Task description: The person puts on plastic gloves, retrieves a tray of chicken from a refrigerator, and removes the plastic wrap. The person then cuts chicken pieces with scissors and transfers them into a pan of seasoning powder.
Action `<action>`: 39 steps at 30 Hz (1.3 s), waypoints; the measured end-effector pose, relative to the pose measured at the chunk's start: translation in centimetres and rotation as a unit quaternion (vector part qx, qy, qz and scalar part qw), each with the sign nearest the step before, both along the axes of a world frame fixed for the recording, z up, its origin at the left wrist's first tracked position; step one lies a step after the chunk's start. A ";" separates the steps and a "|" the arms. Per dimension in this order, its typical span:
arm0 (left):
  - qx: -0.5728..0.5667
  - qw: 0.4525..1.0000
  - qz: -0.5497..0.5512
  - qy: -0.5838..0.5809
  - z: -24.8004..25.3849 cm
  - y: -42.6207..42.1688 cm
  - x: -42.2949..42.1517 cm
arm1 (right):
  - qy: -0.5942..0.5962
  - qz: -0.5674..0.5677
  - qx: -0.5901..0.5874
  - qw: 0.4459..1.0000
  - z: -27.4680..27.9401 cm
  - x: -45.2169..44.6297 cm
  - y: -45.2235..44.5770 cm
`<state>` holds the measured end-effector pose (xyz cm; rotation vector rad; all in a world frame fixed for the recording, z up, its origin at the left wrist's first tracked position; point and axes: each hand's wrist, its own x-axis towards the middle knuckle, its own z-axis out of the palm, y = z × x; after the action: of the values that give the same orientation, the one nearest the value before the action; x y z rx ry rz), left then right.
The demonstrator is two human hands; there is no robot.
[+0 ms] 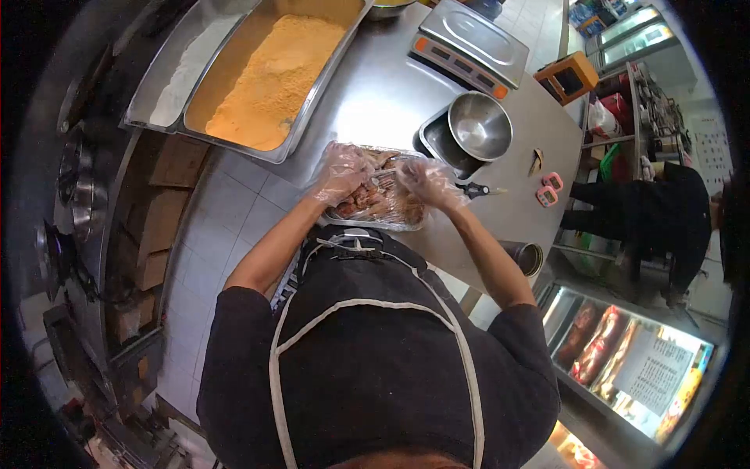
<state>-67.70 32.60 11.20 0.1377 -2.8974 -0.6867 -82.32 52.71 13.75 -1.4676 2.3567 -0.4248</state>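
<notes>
Tray of meat pieces stood at twelve o'clock from the wearer. Gloved left hand worked at its ten, right hand near three, hands apart; finger closure could not be determined. Light, even handling inside the rim was advisable.

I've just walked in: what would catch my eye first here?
Probably the bright orange powder heaped in a metal bin at the upper left. Next, at the centre, the left hand and right hand in clear plastic gloves, at a tray of what looks like meat. A shiny steel bowl stands out to the tray's upper right.
</notes>
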 end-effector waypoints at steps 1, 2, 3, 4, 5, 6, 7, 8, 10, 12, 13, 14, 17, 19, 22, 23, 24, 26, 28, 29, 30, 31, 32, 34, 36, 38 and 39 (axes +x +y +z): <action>-0.017 1.000 0.005 -0.004 0.0 0.0 -0.2 | 0.008 -0.022 -0.041 0.999 0.2 0.3 -1.1; -0.018 1.000 0.002 -0.002 0.2 0.1 -0.2 | 0.018 -0.043 -0.083 0.995 0.5 0.5 -2.2; -0.010 1.000 0.011 0.004 0.4 0.2 0.2 | 0.020 -0.044 -0.085 0.995 -0.2 0.4 -3.4; -0.003 1.000 0.021 0.009 0.5 0.2 0.5 | -0.016 -0.054 -0.052 0.997 -1.3 0.5 -4.6; -0.005 1.000 0.023 0.008 0.7 0.3 0.8 | -0.054 -0.062 -0.019 0.996 -2.0 0.9 -5.6; -0.004 1.000 0.018 0.008 0.8 0.3 1.1 | -0.056 -0.059 -0.021 0.996 -1.4 1.7 -6.5; -0.003 1.000 0.014 0.010 1.0 0.2 1.3 | 0.035 -0.004 0.024 0.999 -0.6 2.3 -7.4; -0.004 1.000 0.018 0.010 1.3 0.2 1.6 | 0.126 0.051 0.068 0.988 -0.1 2.6 -8.0; 0.055 0.998 0.005 -0.024 1.8 0.3 2.3 | 0.143 0.062 0.036 0.987 -1.5 2.6 -8.3; 0.026 0.999 0.018 -0.003 1.0 0.2 2.7 | 0.099 0.032 0.095 0.990 0.0 3.2 -8.4; 0.085 0.995 0.042 0.037 0.8 -0.1 2.8 | 0.100 0.034 0.094 0.990 1.1 3.4 -8.3; 0.144 0.984 0.067 0.077 0.6 -0.4 2.9 | 0.030 -0.040 0.098 0.994 3.0 3.8 -8.0; 0.410 0.887 0.189 0.093 -0.8 0.0 3.2 | -0.041 -0.114 0.081 0.989 1.7 2.1 -7.3; 0.526 0.806 0.256 0.090 0.8 0.7 2.7 | -0.062 -0.109 0.000 0.992 -1.2 1.1 -5.7; 0.569 0.780 0.248 0.077 0.5 1.0 1.4 | -0.032 -0.122 -0.029 0.992 -2.9 1.4 -5.8; 0.562 0.778 0.273 0.059 1.2 1.3 1.2 | -0.039 -0.128 -0.068 0.989 -2.6 1.6 -6.1; 0.554 0.777 0.297 0.042 1.8 1.4 1.0 | -0.037 -0.128 -0.068 0.989 -2.0 1.8 -6.0; 0.568 0.768 0.284 0.080 -4.1 0.5 0.1 | -0.081 -0.164 -0.153 0.971 0.8 3.0 -5.4; 0.582 0.756 0.275 0.117 -6.0 0.3 -0.1 | -0.040 -0.181 -0.134 0.974 2.6 4.2 -5.2; 0.569 0.770 0.249 0.148 -5.3 0.4 -0.1 | -0.001 -0.181 -0.198 0.963 2.2 4.2 -4.7; 0.554 0.782 0.223 0.179 -4.6 0.6 -0.1 | 0.037 -0.180 -0.262 0.948 1.4 4.1 -4.4; 0.555 0.780 0.227 0.181 -4.0 0.9 -0.2 | -0.088 -0.212 -0.358 0.905 -0.5 3.9 -4.4; 0.642 0.720 0.181 0.191 -3.4 1.3 -0.5 | -0.088 -0.209 -0.356 0.907 -0.1 3.9 -4.4; 0.719 0.652 0.130 0.203 -0.9 1.4 -0.9 | -0.149 -0.239 -0.397 0.874 3.2 4.6 -4.7; 0.788 0.603 0.109 0.058 2.5 1.3 -0.8 | -0.171 -0.225 -0.347 0.894 6.1 5.9 -4.5; 0.771 0.631 0.075 0.037 2.9 1.3 -0.8 | -0.323 -0.203 -0.353 0.854 5.2 6.4 -4.2; 0.690 0.718 0.088 0.011 3.7 1.5 -0.7 | -0.388 -0.224 -0.331 0.830 4.8 6.3 -4.1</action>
<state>-68.44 34.10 14.87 0.5195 -1.6155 -2.5090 -76.00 48.65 18.55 -0.6501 1.8705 -1.7244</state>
